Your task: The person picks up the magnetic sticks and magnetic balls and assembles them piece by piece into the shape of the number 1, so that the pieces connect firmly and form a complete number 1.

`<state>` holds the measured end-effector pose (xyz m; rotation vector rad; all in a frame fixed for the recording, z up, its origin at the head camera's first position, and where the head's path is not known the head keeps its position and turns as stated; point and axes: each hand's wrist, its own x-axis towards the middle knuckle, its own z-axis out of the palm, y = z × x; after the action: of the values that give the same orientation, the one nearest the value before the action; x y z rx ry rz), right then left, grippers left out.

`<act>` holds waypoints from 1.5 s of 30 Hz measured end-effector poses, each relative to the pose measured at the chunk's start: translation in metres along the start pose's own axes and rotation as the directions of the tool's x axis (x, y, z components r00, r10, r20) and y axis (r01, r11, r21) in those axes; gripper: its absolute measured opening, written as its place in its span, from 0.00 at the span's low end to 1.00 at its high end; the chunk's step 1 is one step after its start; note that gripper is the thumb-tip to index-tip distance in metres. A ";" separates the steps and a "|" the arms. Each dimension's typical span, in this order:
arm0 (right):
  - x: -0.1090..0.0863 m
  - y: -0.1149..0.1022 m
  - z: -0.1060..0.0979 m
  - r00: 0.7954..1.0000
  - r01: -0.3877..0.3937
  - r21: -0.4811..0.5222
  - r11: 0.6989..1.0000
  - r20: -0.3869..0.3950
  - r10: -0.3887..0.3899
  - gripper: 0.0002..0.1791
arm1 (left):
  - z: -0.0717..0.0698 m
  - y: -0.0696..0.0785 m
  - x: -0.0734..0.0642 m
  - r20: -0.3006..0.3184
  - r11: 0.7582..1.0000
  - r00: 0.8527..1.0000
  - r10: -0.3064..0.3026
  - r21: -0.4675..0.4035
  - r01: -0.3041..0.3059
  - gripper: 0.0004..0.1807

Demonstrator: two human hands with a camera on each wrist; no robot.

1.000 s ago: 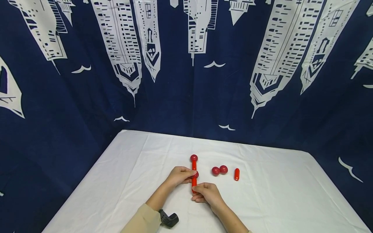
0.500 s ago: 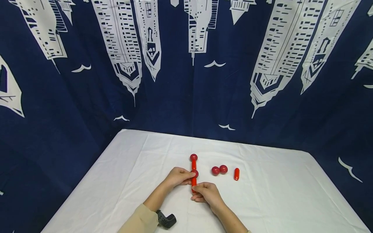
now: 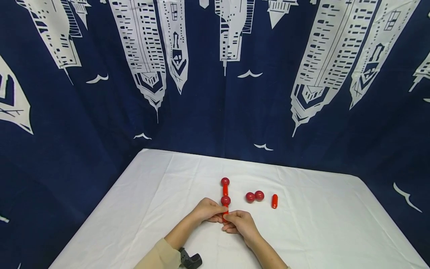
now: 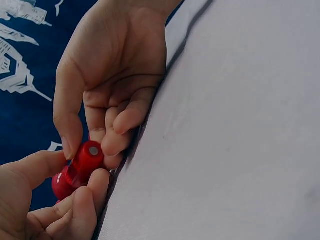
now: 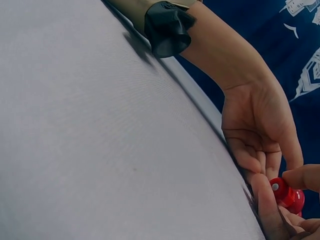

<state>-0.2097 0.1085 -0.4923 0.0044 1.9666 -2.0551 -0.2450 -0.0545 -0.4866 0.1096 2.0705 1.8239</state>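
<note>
A straight chain lies on the white table in the head view: a red ball, a red rod, a second red ball and a lower red magnetic rod. My left hand pinches that lower rod just below the second ball. Close beside it, my right hand pinches the same rod at its near end, thumb on top. A round silvery magnet tip shows on this end in both wrist views. Fingers hide much of the lower rod in the head view.
Right of the chain, two red balls sit side by side, apparently touching. Farther right lies a loose red rod. A black wrist device is on the left forearm. Behind the white table hangs a navy curtain.
My left hand has slid from the second ball toward me and now pinches the lower rod. The right hand keeps its pinch. The loose balls and rod lie as before.
</note>
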 end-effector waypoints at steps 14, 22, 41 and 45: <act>0.000 0.001 0.001 1.000 0.008 0.009 1.000 -0.024 -0.008 0.13 | 0.005 -0.001 -0.004 -0.023 1.000 1.000 0.009 0.004 -0.009 0.13; -0.003 0.000 0.002 0.999 0.009 0.006 1.000 -0.041 -0.009 0.14 | 0.008 -0.002 -0.001 -0.046 1.000 0.999 0.016 -0.021 -0.017 0.14; -0.009 -0.006 -0.005 0.999 -0.012 -0.019 1.000 -0.033 0.011 0.13 | 0.007 -0.001 0.004 -0.058 1.000 0.998 0.021 0.014 -0.021 0.14; -0.011 -0.008 -0.008 0.999 -0.010 -0.041 0.999 -0.042 0.008 0.13 | 0.007 0.002 0.004 -0.061 1.000 0.998 0.011 0.018 -0.010 0.13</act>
<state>-0.2029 0.1188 -0.4827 0.0477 2.0292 -2.0240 -0.2474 -0.0466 -0.4860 0.0712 2.1313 1.8374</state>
